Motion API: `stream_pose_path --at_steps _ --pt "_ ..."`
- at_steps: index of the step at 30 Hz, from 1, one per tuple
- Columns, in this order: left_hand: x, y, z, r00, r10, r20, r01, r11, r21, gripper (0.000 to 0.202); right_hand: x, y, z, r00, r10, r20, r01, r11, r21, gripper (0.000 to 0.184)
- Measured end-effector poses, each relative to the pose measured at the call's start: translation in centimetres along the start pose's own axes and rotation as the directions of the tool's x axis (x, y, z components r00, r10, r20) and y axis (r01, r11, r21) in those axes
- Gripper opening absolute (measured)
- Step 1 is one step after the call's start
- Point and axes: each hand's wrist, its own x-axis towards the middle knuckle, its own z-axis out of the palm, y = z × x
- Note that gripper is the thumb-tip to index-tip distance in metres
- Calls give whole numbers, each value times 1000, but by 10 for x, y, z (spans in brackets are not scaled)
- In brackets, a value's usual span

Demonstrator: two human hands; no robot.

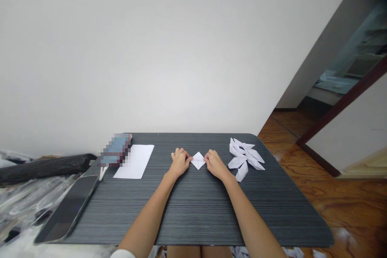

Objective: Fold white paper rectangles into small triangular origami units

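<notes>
A small piece of folded white paper point(198, 162), diamond-shaped with crease lines across it, lies at the middle of the dark table. My left hand point(180, 161) pinches its left corner between thumb and fingers. At the opposite corner, my right hand point(214, 163) grips the paper in the same way. Several folded white paper shapes point(246, 154) with pointed ends lie in a loose pile to the right of my right hand. Off to the left of my left hand is a stack of white paper sheets point(137, 163).
The dark striped table point(193, 217) stands against a white wall. A phone point(69, 207) lies at its left edge, with a blurred-out object point(116, 150) behind it. Plastic-wrapped items and a black roll point(45, 168) are beyond the left side. Wooden floor point(356, 201) shows at right.
</notes>
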Motion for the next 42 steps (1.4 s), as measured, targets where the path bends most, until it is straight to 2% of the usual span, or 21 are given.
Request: stream_pose_path --at_steps 8,12,15,18,20,24,29,36,39,42 --pt "5 -2 -2 991 -122 57 119 992 47 17 8 -3 -6 993 88 73 -81 993 -87 15" --pt "-1 -2 -6 999 -44 6 44 998 33 12 12 -5 -10 989 104 108 -88 986 -143 13" --pt "-4 3 -9 999 19 -48 -23 997 -78 12 14 -5 -11 989 95 113 -78 986 -146 12" --pt "-1 10 -7 997 72 -28 -77 972 -222 16 14 -3 -9 990 92 110 -77 988 -137 11" --pt "3 12 -3 996 92 0 -89 962 -256 15 13 0 -7 990 94 108 -82 990 -114 10" --pt "10 12 5 997 79 24 -71 967 -246 13 11 3 -7 994 79 77 -80 997 3 12" --pt "12 12 3 996 77 54 -63 971 -232 14 13 2 -6 992 98 85 -111 979 173 9" --pt "11 10 2 993 101 60 -83 964 -252 17 19 -4 -1 962 251 105 -263 958 115 15" --pt "9 9 2 998 48 49 -36 972 -233 14 21 -5 -2 947 299 115 -311 943 115 16" --pt "7 11 0 998 -43 53 49 992 -115 11 24 -6 -4 934 337 119 -349 931 109 15"
